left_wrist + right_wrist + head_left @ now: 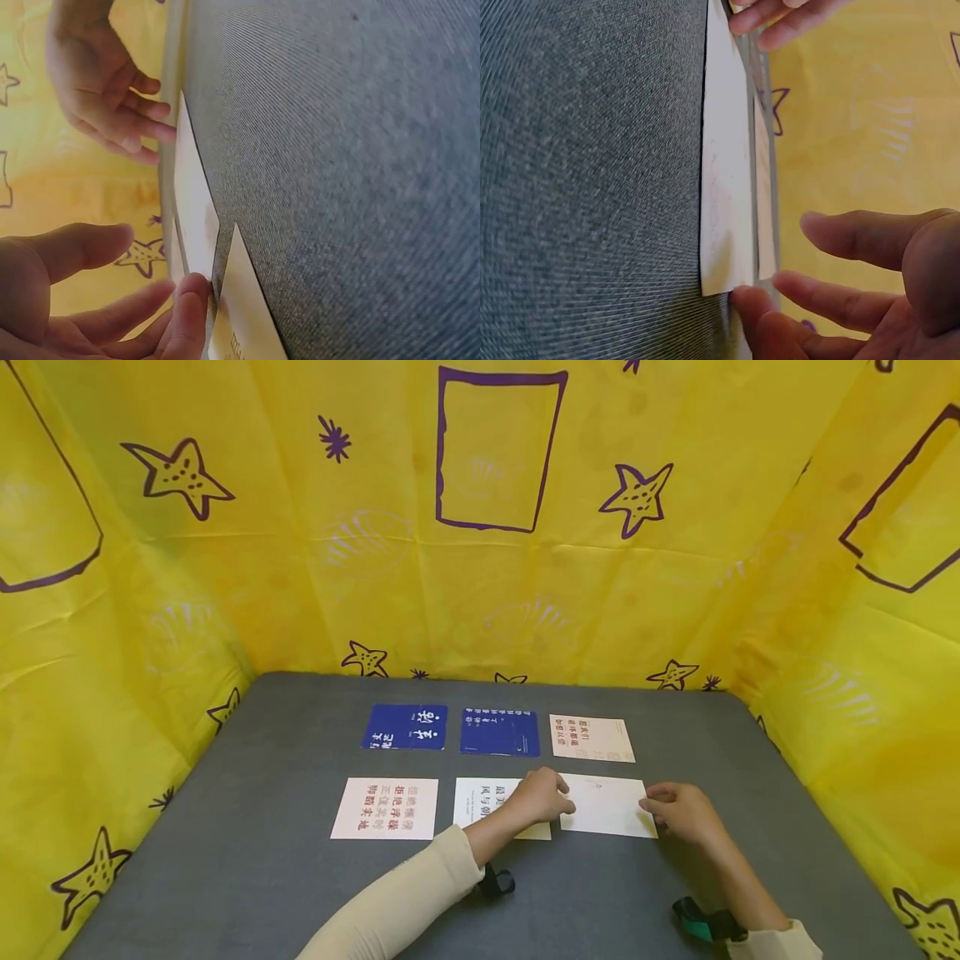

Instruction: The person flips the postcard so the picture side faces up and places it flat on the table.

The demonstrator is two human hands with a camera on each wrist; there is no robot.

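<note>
A nearly blank white card (607,810) lies on the grey table at the right end of the near row. My left hand (542,797) is at its left edge, above a white card with dark characters (471,802) that it partly hides. At the opposite short edge, my right hand (684,814) touches the card with its fingertips. In the right wrist view, the thumb of the right hand (870,300) stands apart from the fingers. The left wrist view shows the left hand (97,300) with fingertips at the card's corner and its thumb lifted away.
A pink card (384,810) with characters lies left in the near row. Behind are two blue cards, one left (405,727) and one central (499,733), and a cream card (592,739). Yellow patterned cloth (495,593) encloses the grey table (225,860).
</note>
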